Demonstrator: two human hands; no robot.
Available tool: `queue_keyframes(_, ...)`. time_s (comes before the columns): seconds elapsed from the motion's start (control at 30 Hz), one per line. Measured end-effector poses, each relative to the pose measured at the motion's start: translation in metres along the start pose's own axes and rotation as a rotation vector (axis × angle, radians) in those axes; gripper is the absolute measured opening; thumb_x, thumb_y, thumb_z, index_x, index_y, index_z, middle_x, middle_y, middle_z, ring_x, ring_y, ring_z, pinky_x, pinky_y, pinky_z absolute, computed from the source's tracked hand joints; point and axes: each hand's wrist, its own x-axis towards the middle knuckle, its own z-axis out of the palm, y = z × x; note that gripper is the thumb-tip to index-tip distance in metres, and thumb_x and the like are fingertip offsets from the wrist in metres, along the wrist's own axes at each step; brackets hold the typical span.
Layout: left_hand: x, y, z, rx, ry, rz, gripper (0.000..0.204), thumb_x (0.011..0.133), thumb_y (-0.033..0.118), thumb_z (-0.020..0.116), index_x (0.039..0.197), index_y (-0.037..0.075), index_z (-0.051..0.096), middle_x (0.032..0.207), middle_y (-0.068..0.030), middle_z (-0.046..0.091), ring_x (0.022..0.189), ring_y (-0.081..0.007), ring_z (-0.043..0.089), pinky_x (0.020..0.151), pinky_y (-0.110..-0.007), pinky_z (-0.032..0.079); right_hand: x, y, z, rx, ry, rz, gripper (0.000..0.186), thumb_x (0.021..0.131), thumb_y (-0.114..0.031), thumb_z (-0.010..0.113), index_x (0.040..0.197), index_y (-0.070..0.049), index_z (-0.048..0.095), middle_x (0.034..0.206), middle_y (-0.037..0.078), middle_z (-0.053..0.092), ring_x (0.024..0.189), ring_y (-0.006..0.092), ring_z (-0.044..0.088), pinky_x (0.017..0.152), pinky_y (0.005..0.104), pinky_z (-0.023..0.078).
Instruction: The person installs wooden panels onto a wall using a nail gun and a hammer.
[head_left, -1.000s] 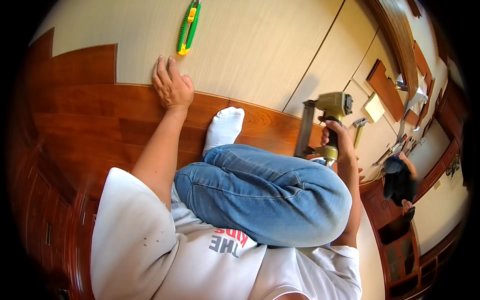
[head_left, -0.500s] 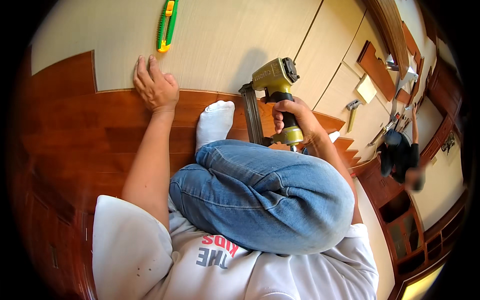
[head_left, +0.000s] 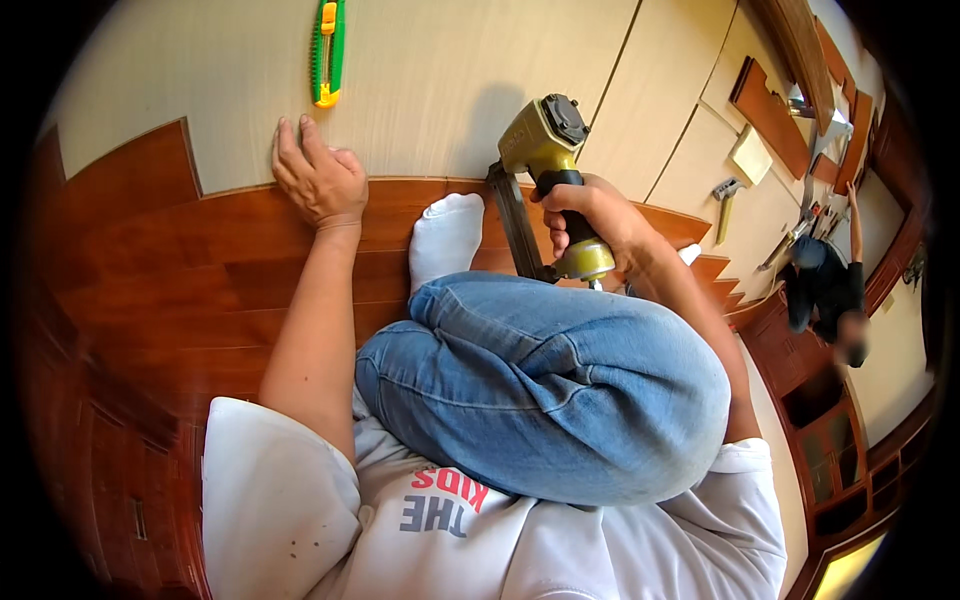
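My right hand (head_left: pixel 597 215) is wrapped round the black grip of an olive-green nail gun (head_left: pixel 535 140). The gun's long dark magazine slants down beside my white-socked foot (head_left: pixel 447 235), and its nose is close to the edge where brown floorboards (head_left: pixel 385 205) meet the pale underlay (head_left: pixel 420 90). My left hand (head_left: pixel 320 180) rests with fingers stretched out over that same edge, holding nothing. Just beyond its fingertips lies a green and yellow utility knife (head_left: pixel 327 55) on the underlay. My bent knee in blue jeans covers part of the floor.
To the right, a hammer (head_left: pixel 725 208) lies near a pale square block (head_left: pixel 752 155) and loose brown boards (head_left: pixel 768 118). Farther right, another person in dark clothes (head_left: pixel 835 295) crouches by scattered tools. Dark wooden cabinets (head_left: pixel 830 440) stand along the right side.
The nail gun has tilted slightly, showing more of its black cap, and its nose sits a little lower. My left hand stays by the board edge. The view has shifted a little.
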Motion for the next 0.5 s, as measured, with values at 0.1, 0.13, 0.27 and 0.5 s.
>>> queue_keyframes(0.1, -0.001, -0.001, 0.001, -0.004, 0.001, -0.003, 0.052, 0.081, 0.008, 0.058, 0.133, 0.002, 0.057, 0.142, -0.0195, 0.050, 0.127, -0.0409, 0.049, 0.108, -0.052, 0.041, 0.000, -0.001, -0.002, -0.015, 0.011, -0.001, 0.020, 0.085, -0.013, 0.061, 0.096, 0.003, 0.059, 0.069, 0.008, 0.057, 0.054, 0.0187, 0.060, 0.056, 0.0355, 0.056)
queue_keyframes(0.13, -0.002, -0.002, 0.001, -0.005, 0.000, -0.003, 0.052, 0.081, 0.008, 0.058, 0.133, 0.002, 0.057, 0.142, -0.0196, 0.050, 0.127, -0.0410, 0.049, 0.108, -0.052, 0.040, -0.001, -0.002, -0.005, -0.019, 0.010, -0.008, 0.022, 0.085, -0.013, 0.061, 0.099, 0.004, 0.059, 0.069, 0.008, 0.057, 0.054, 0.0184, 0.060, 0.056, 0.0356, 0.056)
queue_keyframes(0.27, -0.004, -0.007, 0.006, -0.008, 0.016, 0.010, 0.052, 0.081, 0.009, 0.058, 0.133, 0.002, 0.057, 0.142, -0.0196, 0.049, 0.127, -0.0410, 0.049, 0.108, -0.052, 0.040, 0.002, 0.002, -0.022, -0.018, 0.036, -0.005, 0.023, 0.084, -0.013, 0.062, 0.100, 0.004, 0.059, 0.070, 0.007, 0.057, 0.055, 0.0176, 0.059, 0.057, 0.0368, 0.057)
queue_keyframes(0.5, -0.003, -0.006, 0.004, 0.011, -0.009, 0.005, 0.053, 0.082, 0.009, 0.058, 0.135, 0.003, 0.057, 0.143, -0.0194, 0.049, 0.126, -0.0407, 0.049, 0.108, -0.051, 0.041, -0.004, 0.001, -0.023, -0.026, 0.021, 0.008, 0.018, 0.084, -0.013, 0.062, 0.095, 0.001, 0.058, 0.070, 0.005, 0.056, 0.056, 0.0163, 0.059, 0.058, 0.0367, 0.058)
